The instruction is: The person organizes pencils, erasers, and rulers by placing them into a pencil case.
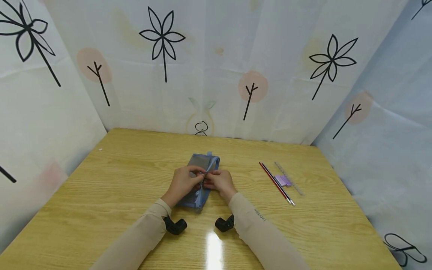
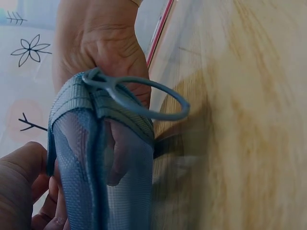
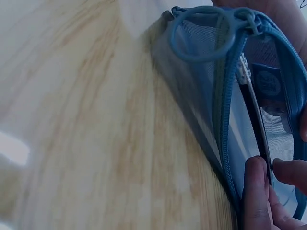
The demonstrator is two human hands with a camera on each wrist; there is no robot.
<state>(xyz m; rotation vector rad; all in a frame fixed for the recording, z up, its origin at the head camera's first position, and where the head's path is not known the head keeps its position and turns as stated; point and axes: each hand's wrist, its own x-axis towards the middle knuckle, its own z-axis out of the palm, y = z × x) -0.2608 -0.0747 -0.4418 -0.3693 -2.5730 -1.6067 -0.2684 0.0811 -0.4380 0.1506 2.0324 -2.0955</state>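
Note:
A blue mesh zip pouch point(image 1: 190, 200) lies on the table, both hands over its upper middle. Its zip stands open in the right wrist view, and a ring pull point(image 3: 230, 40) hangs at one end of it. My left hand point(image 1: 180, 183) grips the pouch by its edge, with fingers point(image 2: 21, 167) bent around the mesh. Inside the opening, the fingers point(image 3: 256, 191) of my right hand point(image 1: 221, 182) pinch a thin dark strip point(image 3: 252, 103) with a silvery end. Its exact kind I cannot tell. The pouch's far side hides part of my left fingers.
To the right on the wooden table point(image 1: 118, 168) lie a red pencil point(image 1: 271, 179) and a dark pencil point(image 1: 278, 183), side by side. Purple block-like pieces point(image 1: 282, 180) and a clear ruler point(image 1: 293, 184) lie beside them. A printed cloth wall point(image 1: 209, 108) borders the table's back.

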